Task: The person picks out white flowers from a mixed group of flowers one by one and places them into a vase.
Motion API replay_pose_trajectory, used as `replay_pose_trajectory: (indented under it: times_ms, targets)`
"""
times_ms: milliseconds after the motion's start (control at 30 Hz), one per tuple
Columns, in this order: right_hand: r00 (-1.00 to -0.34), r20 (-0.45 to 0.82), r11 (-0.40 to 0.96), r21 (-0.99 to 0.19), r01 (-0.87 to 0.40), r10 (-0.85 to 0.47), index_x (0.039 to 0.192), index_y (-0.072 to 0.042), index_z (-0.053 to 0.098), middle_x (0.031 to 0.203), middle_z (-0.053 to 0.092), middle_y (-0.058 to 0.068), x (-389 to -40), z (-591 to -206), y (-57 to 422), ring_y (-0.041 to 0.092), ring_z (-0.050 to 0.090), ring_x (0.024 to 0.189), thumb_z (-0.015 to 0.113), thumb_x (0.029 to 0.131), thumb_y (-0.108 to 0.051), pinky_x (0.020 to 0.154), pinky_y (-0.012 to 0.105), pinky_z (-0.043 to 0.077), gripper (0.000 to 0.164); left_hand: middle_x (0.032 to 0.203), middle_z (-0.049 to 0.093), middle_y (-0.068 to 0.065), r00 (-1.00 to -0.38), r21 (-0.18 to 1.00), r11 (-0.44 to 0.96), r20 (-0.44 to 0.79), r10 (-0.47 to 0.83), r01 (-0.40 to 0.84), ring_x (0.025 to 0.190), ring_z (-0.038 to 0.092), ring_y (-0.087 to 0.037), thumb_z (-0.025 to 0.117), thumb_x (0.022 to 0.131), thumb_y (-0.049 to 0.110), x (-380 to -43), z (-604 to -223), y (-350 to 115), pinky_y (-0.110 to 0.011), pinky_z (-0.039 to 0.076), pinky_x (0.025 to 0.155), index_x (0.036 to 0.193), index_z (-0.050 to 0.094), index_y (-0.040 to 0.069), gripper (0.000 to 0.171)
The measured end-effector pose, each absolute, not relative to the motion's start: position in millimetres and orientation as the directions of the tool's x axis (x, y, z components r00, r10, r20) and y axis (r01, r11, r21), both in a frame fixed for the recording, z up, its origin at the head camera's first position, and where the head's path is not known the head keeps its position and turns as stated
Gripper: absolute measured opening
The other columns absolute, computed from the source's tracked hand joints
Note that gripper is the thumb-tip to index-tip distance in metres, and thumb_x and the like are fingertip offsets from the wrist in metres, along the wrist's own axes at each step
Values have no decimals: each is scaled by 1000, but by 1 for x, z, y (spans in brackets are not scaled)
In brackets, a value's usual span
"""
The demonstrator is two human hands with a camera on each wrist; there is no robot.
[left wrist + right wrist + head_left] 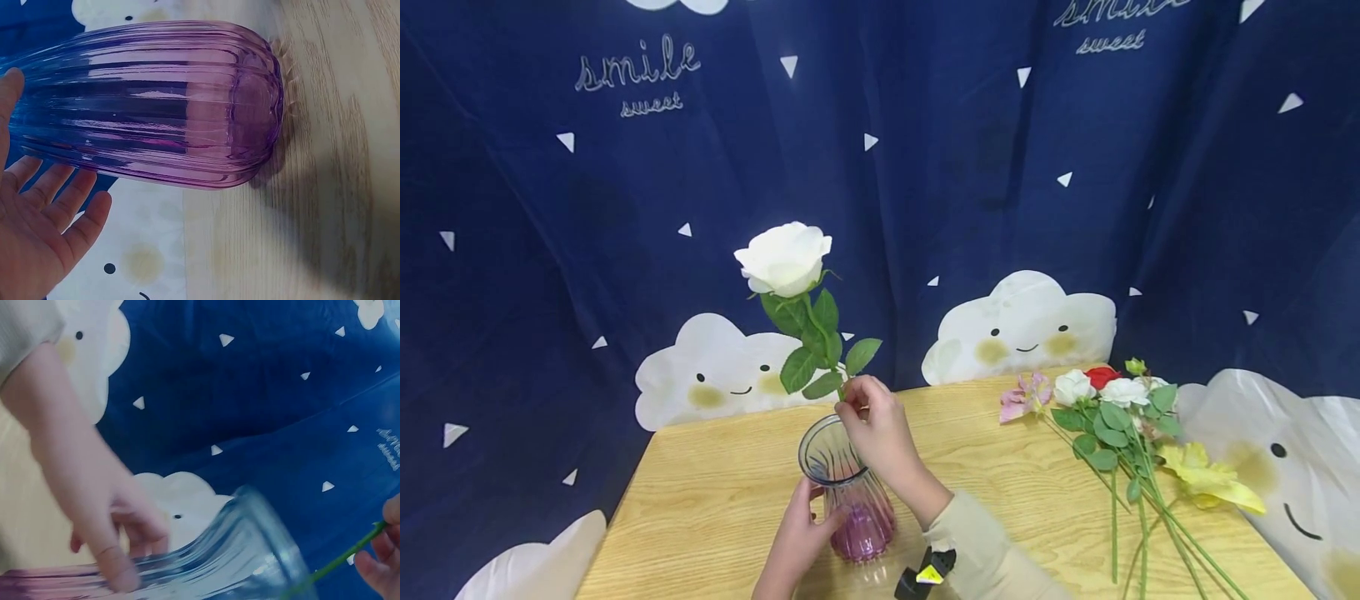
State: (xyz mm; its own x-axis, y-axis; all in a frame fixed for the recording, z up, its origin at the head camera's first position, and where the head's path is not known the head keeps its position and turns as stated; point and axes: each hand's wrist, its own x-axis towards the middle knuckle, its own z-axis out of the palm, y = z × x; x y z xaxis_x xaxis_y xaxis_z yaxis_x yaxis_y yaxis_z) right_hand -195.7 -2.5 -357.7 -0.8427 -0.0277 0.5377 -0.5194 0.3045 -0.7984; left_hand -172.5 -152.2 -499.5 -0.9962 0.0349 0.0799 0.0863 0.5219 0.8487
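A ribbed glass vase, blue-tinted at the mouth and purple at the base, stands upright on the table. My left hand holds its side, with the thumb on one side and the fingers on the other. Above the mouth, my right hand pinches the stem of a white rose. Its bloom and green leaves rise above the hand, leaning left. In the right wrist view the green stem slants down from the fingertips to the vase's rim.
On the table's right side lies a loose bunch of flowers: white roses, a red one, a pink flower and a yellow flower. Their stems point toward the front edge. Behind the wooden table hangs a dark blue curtain with clouds.
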Motion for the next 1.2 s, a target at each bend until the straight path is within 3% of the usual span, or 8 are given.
replay_pose_trajectory:
  times_ms: [433,767,1000,1200]
  targets:
    - [-859,510,427,-768,-476,-41,81,-11,55,72,55,-1,-205,-397,-2,2,47,65,59,77,-8,59,19,43,6,131,46,-12,-994,837,537,99,34,102,114,47,-32,64,74,45,-172,-499,-151,-53,46,81,127,36,20,66]
    - [-848,530,575,-700,-425,19,78,-15,60,77,62,-3,-201,-406,1,11,52,79,66,69,-16,79,34,44,11,133,43,-16,-995,849,520,90,31,93,115,47,-35,64,75,43,-168,-498,-150,-57,46,82,129,35,17,66]
    - [-841,538,570,-708,-416,55,78,-16,60,74,61,-6,-202,-410,5,7,51,75,68,66,-17,85,40,42,14,130,44,-21,-993,848,518,108,38,112,113,47,-38,62,77,43,-166,-498,-149,-54,48,80,128,36,11,66]
    - [-839,539,566,-715,-411,72,79,-15,61,75,62,-5,-205,-413,13,7,52,74,67,67,-15,80,36,43,13,128,44,-23,-990,829,541,130,58,140,110,49,-38,62,77,42,-170,-500,-150,-52,50,76,131,33,10,69]
